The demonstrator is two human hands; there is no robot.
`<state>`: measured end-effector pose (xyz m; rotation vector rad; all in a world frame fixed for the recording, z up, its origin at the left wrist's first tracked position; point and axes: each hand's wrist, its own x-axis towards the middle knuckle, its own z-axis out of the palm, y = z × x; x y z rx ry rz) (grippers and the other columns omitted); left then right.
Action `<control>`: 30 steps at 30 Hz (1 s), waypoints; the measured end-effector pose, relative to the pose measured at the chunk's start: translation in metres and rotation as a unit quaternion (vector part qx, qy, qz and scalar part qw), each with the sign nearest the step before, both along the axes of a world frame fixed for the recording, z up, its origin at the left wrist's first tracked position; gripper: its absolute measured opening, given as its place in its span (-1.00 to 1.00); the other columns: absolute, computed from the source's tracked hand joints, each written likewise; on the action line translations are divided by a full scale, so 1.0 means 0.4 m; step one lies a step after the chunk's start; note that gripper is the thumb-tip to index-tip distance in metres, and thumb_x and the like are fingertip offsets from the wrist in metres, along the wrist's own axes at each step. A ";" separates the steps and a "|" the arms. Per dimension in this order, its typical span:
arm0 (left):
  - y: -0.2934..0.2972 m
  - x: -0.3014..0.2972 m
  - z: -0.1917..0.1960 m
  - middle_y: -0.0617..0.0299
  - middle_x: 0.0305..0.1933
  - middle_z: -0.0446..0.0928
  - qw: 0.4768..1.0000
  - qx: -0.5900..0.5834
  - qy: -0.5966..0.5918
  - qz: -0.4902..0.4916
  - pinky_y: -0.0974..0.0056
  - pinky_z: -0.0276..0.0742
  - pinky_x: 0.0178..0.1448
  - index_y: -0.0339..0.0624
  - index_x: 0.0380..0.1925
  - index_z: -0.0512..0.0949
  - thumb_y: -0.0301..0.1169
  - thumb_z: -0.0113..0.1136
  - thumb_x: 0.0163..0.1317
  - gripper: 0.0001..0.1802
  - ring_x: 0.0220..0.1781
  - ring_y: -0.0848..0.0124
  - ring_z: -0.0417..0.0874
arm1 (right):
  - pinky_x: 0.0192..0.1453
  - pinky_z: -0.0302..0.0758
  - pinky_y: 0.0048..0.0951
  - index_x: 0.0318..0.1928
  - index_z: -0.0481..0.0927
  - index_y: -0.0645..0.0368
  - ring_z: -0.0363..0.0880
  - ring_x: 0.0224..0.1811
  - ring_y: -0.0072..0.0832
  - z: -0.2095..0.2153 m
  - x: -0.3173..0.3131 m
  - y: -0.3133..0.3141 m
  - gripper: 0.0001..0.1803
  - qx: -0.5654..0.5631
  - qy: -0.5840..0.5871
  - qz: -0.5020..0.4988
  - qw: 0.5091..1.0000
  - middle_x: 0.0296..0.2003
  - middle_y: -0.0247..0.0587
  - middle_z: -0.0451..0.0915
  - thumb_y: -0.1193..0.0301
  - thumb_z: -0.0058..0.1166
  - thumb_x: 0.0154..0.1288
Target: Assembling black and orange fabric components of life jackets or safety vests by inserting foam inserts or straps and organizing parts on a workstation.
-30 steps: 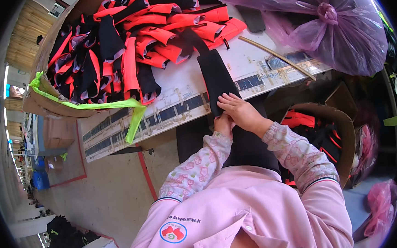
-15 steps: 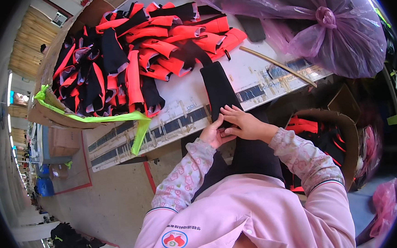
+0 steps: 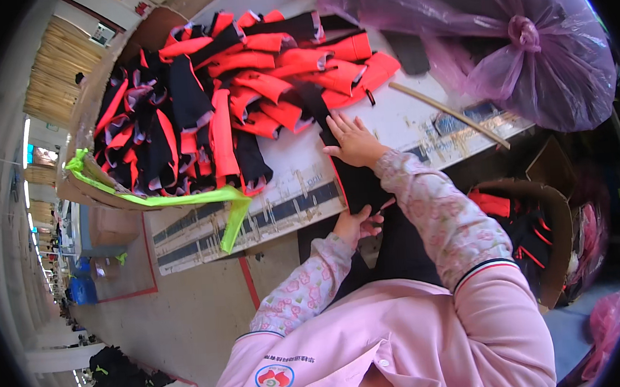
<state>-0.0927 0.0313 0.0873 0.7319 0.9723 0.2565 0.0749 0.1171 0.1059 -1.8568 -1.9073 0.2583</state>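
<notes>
Black fabric piece (image 3: pixel 360 186) overhangs the table (image 3: pixel 295 162), apparently kept flat by the spread right hand (image 3: pixel 354 141), while the left hand (image 3: pixel 354 226) is curled at its near end, grip indeterminable.

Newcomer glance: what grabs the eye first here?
Probably the heap of bright red-orange and black fabric pieces at upper left, with a lime strip along the carton's rim below it. Next, the knotted translucent purple bag at upper right. Then, mid-picture, the right hand spread on a black piece, left hand at its near end.
</notes>
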 end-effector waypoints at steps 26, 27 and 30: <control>0.298 0.025 0.116 0.28 -0.40 0.45 0.901 0.406 0.100 0.115 0.46 0.46 -0.40 -0.17 -0.21 0.47 -0.24 0.13 0.18 -0.72 -0.43 0.54 0.49 | -0.08 0.38 -0.61 -0.17 0.53 0.26 0.48 -0.21 -0.64 0.379 0.461 -1.104 -0.82 0.359 0.369 -0.293 0.806 -0.23 -0.35 0.56 0.63 -0.09 0.24; 0.303 0.047 0.113 0.28 -0.40 0.45 0.902 0.405 0.101 0.110 0.46 0.46 -0.40 -0.17 -0.21 0.47 -0.24 0.13 0.18 -0.72 -0.43 0.54 0.49 | -0.08 0.40 -0.61 -0.15 0.53 0.26 0.50 -0.19 -0.62 0.376 0.477 -1.157 -0.81 0.363 0.405 -0.293 0.786 -0.20 -0.32 0.56 0.61 -0.09 0.26; 0.268 0.130 0.096 0.21 -0.35 0.44 0.837 0.542 0.075 -0.003 0.32 0.49 -0.26 -0.20 -0.20 0.43 -0.21 0.26 0.05 -0.60 -0.35 0.37 0.52 | -0.08 0.42 -0.60 -0.12 0.53 0.26 0.50 -0.18 -0.61 0.342 0.491 -1.246 -0.81 0.380 0.457 -0.319 0.738 -0.20 -0.30 0.57 0.58 -0.07 0.27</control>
